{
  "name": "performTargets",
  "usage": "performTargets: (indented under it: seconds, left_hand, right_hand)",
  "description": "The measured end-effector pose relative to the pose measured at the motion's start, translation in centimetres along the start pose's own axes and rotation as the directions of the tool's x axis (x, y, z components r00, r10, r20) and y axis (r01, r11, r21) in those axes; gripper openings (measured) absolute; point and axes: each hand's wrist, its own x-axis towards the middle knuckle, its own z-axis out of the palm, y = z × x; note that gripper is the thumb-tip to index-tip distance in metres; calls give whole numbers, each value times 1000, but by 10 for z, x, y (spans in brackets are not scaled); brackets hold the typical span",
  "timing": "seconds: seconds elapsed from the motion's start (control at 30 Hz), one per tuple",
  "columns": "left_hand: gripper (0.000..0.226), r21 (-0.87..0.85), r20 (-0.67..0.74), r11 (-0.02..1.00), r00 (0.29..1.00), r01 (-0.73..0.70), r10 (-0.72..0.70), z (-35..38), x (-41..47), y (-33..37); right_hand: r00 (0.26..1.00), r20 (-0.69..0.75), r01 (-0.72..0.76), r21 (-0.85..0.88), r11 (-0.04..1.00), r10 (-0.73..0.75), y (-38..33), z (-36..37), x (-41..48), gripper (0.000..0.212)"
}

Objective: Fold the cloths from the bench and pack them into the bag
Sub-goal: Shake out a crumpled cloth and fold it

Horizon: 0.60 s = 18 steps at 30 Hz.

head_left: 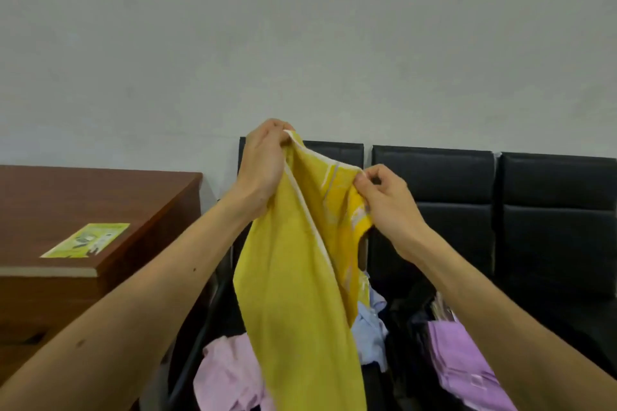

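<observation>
**Yellow cloth held up over the bench**

At far left stands a wooden desk [66, 197] with a green leaflet [87, 240] lying flat on its top. A pink cloth [227, 367] lies crumpled on the black bench [551, 210]. Above it the left hand [263, 163] grips the top edge of a yellow cloth [293, 294], fingers curled round the hem. The right hand [387, 200] pinches the same edge just beside it, and the cloth hangs down in front of the seats. A light blue cloth [370, 327] lies bunched behind it. Further right, a folded purple cloth [464, 357] rests against dark fabric [410, 314]. I cannot tell whether that is a bag.
</observation>
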Motion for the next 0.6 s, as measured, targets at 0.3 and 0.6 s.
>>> performTargets:
  seconds: [0.3,0.6]
  left_hand:
    - [17,411,444,910,861,49,-247,17,-81,-34]
    - [65,-117,402,984,912,134,-76,34,-151,-11]
  right_hand:
    - [986,153,-120,413,903,61,-79,-42,-41,32]
    - [992,44,-128,434,892,121,-70,-30,-55,28]
